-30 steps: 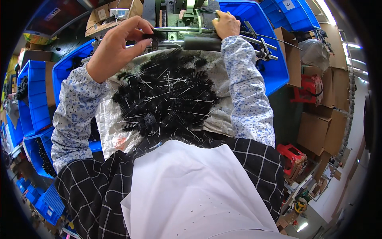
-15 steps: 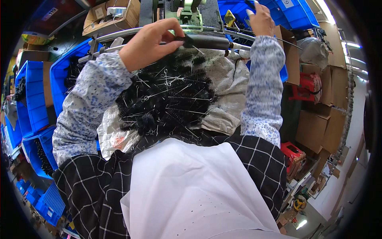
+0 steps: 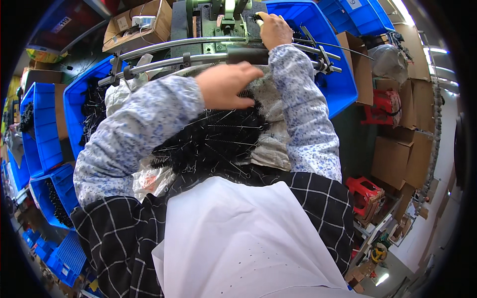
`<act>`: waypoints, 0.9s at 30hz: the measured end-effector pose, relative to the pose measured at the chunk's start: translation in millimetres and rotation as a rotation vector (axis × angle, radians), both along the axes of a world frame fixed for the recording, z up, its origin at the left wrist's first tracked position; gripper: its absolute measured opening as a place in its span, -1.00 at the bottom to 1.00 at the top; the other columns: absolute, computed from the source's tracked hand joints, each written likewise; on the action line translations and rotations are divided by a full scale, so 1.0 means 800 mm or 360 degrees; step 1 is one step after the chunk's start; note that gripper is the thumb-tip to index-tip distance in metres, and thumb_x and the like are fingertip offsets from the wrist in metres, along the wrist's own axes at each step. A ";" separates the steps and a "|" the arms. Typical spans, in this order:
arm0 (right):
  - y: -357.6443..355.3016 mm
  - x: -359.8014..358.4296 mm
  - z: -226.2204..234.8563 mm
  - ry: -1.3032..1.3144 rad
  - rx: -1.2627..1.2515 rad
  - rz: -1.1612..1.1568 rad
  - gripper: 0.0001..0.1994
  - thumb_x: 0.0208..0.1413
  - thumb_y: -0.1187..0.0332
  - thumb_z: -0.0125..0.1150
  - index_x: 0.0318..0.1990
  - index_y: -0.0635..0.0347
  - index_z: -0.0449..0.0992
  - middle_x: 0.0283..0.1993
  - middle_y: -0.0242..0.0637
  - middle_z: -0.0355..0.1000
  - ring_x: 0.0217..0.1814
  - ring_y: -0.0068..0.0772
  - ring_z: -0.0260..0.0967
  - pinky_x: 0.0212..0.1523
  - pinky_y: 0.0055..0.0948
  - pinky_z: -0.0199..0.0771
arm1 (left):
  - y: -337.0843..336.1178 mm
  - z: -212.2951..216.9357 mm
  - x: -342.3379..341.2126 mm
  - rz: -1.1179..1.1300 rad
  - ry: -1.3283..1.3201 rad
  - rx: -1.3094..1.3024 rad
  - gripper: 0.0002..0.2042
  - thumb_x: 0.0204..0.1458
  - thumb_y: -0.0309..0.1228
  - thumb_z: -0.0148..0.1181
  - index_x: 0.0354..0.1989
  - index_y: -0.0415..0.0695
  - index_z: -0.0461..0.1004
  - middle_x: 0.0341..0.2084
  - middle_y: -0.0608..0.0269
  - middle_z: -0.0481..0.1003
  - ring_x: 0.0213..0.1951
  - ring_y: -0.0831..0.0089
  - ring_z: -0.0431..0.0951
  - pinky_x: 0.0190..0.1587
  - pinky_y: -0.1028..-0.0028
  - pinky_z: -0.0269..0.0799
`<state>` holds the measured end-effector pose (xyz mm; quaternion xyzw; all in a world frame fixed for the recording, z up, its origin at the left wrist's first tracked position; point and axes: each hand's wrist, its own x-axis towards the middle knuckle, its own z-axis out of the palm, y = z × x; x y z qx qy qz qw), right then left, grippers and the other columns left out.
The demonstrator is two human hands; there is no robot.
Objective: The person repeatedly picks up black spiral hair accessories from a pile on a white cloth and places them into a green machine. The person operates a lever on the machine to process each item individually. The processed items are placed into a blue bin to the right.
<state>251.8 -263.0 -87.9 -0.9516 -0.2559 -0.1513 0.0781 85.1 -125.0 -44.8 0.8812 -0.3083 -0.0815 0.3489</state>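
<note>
A heap of black wire brushes [image 3: 208, 136] with twisted metal stems and looped ends lies on pale sacking in front of me. My left hand [image 3: 227, 85] is over the heap's far edge, its fingers stretched out and the thumb apart, with nothing visibly held. Farther off, my right hand [image 3: 276, 31] is closed beside the green metal machine [image 3: 228, 25]. Black bristles of a small brush [image 3: 255, 18] stick out from its fingertips toward the machine; the rest of that brush is hidden by the hand.
Metal rails [image 3: 164, 64] cross between the heap and the machine. A blue bin [image 3: 343, 82] stands to the right, and another blue bin [image 3: 74, 107] with black brushes is at left. Cardboard boxes [image 3: 392, 154] and a red stool [image 3: 385, 107] are farther right.
My left hand has come away from the rail, moving right and nearer, and its fingers have opened from a pinch on a brush. My right hand has moved left from the bin to the machine.
</note>
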 end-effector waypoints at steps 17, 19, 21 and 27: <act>0.022 0.036 -0.032 -0.0061 -0.0003 0.0195 -0.74 -0.08 0.33 0.10 -0.17 -0.15 0.52 -0.22 -0.29 0.44 -0.18 -0.20 0.36 -0.14 -0.27 0.36 | -0.007 0.035 -0.017 -0.0057 -0.0083 0.0345 -0.63 -0.27 -0.44 0.05 -0.19 -0.20 0.24 -0.43 0.07 0.36 -0.43 0.13 0.47 -0.40 0.25 0.38; 0.021 0.041 -0.036 -0.0082 -0.0095 0.0230 -0.72 -0.08 0.28 0.13 -0.13 -0.15 0.50 -0.18 -0.35 0.43 -0.14 -0.23 0.30 -0.12 -0.25 0.31 | 0.013 0.045 -0.019 0.0072 -0.0075 0.0198 -0.69 -0.23 -0.48 0.01 -0.22 -0.21 0.26 -0.39 0.04 0.35 -0.41 0.11 0.46 -0.35 0.26 0.38; 0.011 0.024 -0.024 -0.0159 -0.0065 0.0132 -0.68 -0.08 0.24 0.14 -0.09 -0.13 0.47 -0.18 -0.36 0.42 -0.12 -0.23 0.29 -0.13 -0.22 0.29 | 0.038 0.053 -0.024 0.0203 0.0007 0.0071 -0.72 -0.21 -0.50 -0.01 -0.24 -0.22 0.26 -0.37 0.04 0.34 -0.40 0.11 0.44 -0.32 0.28 0.37; -0.023 0.017 -0.027 -0.0057 -0.0014 -0.0144 -0.62 -0.14 0.15 0.15 -0.09 -0.03 0.46 -0.17 -0.28 0.42 -0.07 -0.19 0.30 -0.12 -0.12 0.24 | 0.096 0.041 -0.037 0.0385 0.0061 -0.0370 -0.79 -0.22 -0.56 -0.13 -0.32 -0.24 0.25 -0.42 0.18 0.28 -0.34 0.39 0.30 -0.19 0.51 0.25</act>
